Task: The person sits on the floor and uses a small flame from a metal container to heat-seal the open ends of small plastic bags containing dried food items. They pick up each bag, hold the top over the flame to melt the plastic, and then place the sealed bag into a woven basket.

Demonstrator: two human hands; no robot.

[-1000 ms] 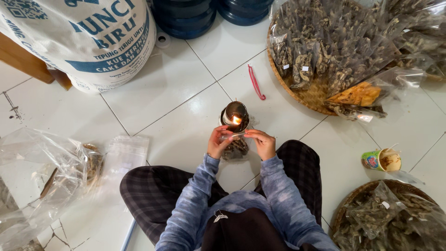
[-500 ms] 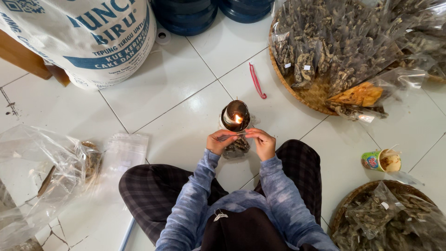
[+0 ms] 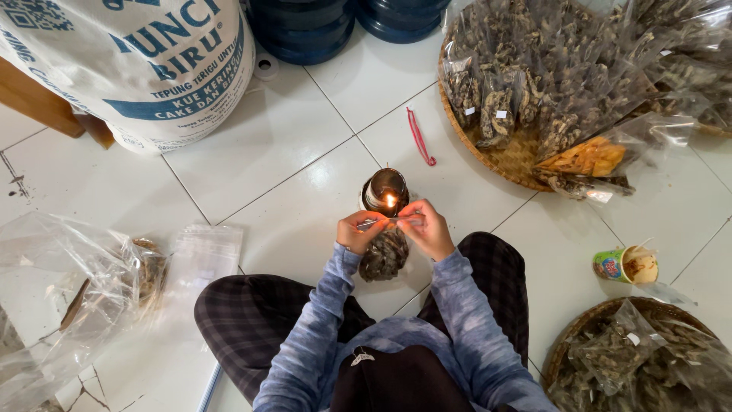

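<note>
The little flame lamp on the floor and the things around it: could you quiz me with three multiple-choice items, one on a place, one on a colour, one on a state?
1. Where is the small lamp?
A. on the white tiles just beyond both hands
B. inside the woven tray
C. on the flour sack

2. What colour is the thin looped band on the floor?
A. blue
B. red
C. yellow

3. How is the small clear packet?
A. lying flat on the floor
B. held at its top edge by the left hand and right hand, by the flame
C. tucked in the cup

Answers: 1 A, it stands on tile; 2 B, plainly red; 3 B, both hands pinch its top.
</note>
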